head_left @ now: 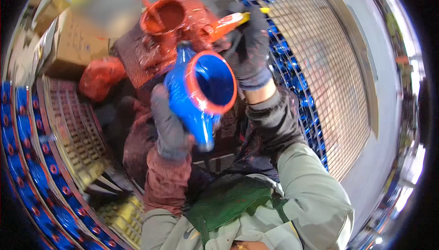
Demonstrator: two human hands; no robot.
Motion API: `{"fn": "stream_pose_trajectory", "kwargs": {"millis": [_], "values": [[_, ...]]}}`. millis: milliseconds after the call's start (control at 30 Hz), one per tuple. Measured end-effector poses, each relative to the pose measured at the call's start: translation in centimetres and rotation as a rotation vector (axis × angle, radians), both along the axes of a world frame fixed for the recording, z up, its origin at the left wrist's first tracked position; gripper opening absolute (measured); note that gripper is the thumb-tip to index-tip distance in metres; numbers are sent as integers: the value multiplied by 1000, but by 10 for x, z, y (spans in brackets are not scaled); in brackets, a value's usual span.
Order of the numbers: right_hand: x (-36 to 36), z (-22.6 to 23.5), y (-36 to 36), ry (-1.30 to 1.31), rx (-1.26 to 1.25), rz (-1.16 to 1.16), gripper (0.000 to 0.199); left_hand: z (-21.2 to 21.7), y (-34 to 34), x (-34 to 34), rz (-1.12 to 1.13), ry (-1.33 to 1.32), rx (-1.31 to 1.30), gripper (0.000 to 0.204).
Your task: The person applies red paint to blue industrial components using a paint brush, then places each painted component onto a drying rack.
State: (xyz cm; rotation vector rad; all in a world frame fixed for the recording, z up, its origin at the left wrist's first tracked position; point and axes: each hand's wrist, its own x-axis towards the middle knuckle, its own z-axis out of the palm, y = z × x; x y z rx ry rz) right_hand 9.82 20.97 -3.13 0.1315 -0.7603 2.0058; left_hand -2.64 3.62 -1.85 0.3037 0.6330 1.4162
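Observation:
My left hand [170, 124], in a dark grey glove, grips a glossy blue hollow metal casting [180, 90], like a valve body. Its wide round opening faces up and to the right, with a red-orange rim; stubs stick out at top and bottom. In my right hand [251, 48], gloved and stained with paint, is a paintbrush [228, 24] with a yellow handle and a red-coated head. The brush points left, apart from the casting's rim. Just beyond sits a red-crusted paint pot [162, 17] with a stick standing in it.
A paint-caked stand [137, 58] bears the pot. Left of it are a red lump [103, 78] and a cardboard box [82, 39]. Rows of blue castings [39, 167] line the left. A wire mesh rack [327, 58] stands right, with blue parts [297, 83] along its near edge.

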Motion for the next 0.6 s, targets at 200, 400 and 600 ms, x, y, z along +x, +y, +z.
{"fn": "stream_pose_trajectory", "kwargs": {"millis": [200, 400, 600], "values": [[-10, 23, -24, -899, 652, -1022, 30, -17, 14, -20, 503, 1343, -4, 84], [-16, 34, -45, -756, 430, -828, 15, -5, 9, -17, 470, 2031, 88, 94], [-14, 32, -38, -761, 575, -970, 14, -8, 8, -24, 474, 1853, 155, 89]]}}
